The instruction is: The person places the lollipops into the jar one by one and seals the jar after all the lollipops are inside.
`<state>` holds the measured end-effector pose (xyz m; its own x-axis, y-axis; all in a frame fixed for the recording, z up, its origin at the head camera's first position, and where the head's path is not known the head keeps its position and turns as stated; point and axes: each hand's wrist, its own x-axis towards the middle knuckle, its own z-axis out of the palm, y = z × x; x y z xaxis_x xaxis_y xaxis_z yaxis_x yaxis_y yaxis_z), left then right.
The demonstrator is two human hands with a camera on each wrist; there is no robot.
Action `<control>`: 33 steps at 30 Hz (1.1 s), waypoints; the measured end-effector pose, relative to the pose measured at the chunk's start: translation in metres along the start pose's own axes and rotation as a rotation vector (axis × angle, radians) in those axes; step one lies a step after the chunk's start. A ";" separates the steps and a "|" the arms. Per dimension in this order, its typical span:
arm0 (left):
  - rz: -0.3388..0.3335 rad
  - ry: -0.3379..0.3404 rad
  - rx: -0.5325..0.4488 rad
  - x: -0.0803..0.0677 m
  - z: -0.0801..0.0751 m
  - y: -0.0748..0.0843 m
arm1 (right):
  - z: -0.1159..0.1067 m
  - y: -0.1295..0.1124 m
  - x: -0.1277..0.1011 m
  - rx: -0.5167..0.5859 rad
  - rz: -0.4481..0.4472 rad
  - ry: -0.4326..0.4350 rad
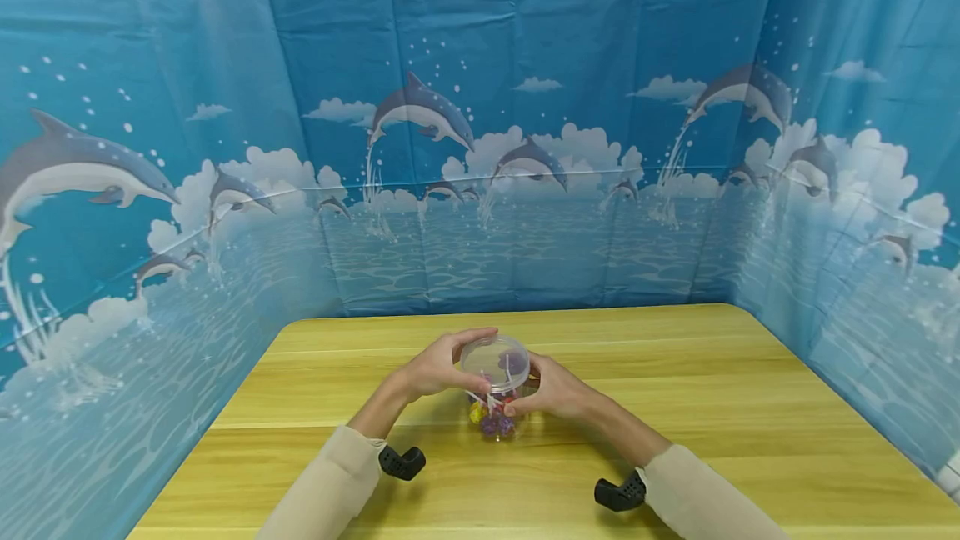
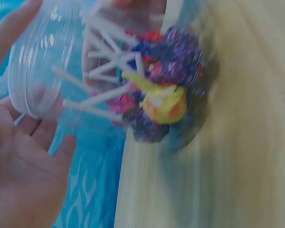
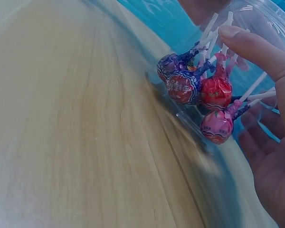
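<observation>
Both hands, left hand (image 1: pixel 438 367) and right hand (image 1: pixel 552 391), hold lollipop jar (image 1: pixel 497 386).

- We've got both forearms coming in from the bottom edge of the head view, angled toward each other so they meet near the middle.
- Both arms are in beige sleeves, with a small black mount sitting at each wrist.
- Our left hand (image 1: pixel 438 367) is up at the higher spot, fingers curved over the top and thumb tucked underneath, gripping.
- From the left wrist view we mostly see the palm (image 2: pixel 23 166) open toward the camera, fingers wrapping round.
- Our right hand (image 1: pixel 553 390) sits a bit lower, fingers curled in from the side.
- The right wrist view shows the thumb (image 3: pixel 256 45) pressing in, palm cupped behind.
</observation>
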<state>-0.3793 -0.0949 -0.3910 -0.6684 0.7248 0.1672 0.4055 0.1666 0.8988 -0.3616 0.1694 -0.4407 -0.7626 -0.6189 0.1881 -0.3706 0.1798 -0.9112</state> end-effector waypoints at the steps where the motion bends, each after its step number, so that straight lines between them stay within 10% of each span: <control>1: 0.000 0.009 0.010 -0.001 0.001 0.000 | 0.000 0.001 0.000 0.002 0.000 -0.002; 16: -0.039 0.289 0.047 -0.012 0.024 -0.002 | 0.009 0.002 0.001 0.038 -0.080 -0.029; 33: -0.004 0.017 -0.019 0.005 -0.001 -0.010 | -0.002 0.004 0.008 0.061 -0.090 -0.089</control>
<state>-0.3875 -0.0937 -0.3983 -0.6807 0.7124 0.1707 0.3909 0.1562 0.9071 -0.3697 0.1667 -0.4426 -0.6764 -0.6965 0.2395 -0.4005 0.0749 -0.9132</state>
